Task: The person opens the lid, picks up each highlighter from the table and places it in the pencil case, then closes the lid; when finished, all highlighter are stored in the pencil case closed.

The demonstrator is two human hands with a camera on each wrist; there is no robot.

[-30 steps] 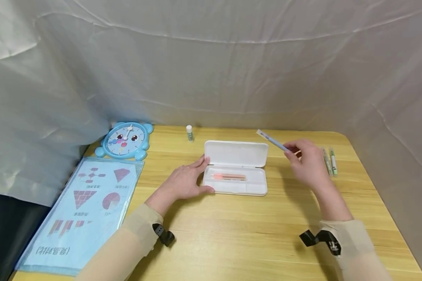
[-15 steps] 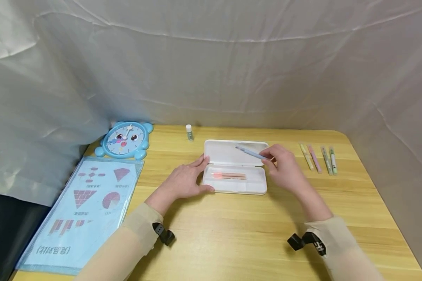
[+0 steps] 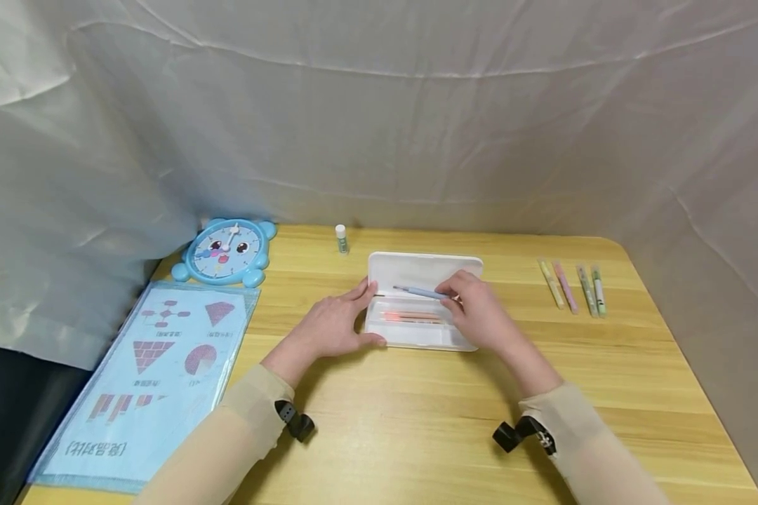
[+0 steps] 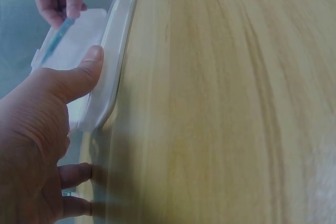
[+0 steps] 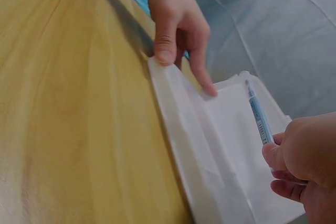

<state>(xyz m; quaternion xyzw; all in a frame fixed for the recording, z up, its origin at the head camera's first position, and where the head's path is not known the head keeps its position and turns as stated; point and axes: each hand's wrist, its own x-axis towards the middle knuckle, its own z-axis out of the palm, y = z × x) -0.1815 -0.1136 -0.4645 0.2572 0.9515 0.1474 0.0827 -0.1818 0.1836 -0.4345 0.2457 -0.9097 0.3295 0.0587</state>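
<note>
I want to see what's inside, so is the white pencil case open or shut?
Open: the lid of the pencil case is folded back at the hinge, and pinkish sticks show inside.

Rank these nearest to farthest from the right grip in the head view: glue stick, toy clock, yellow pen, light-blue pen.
1. Light-blue pen: held in the right grip.
2. Yellow pen: to its right.
3. Glue stick: to its left, past the white case.
4. Toy clock: far left.

Pale blue pen [image 3: 424,292], white case [image 3: 417,339]
</note>
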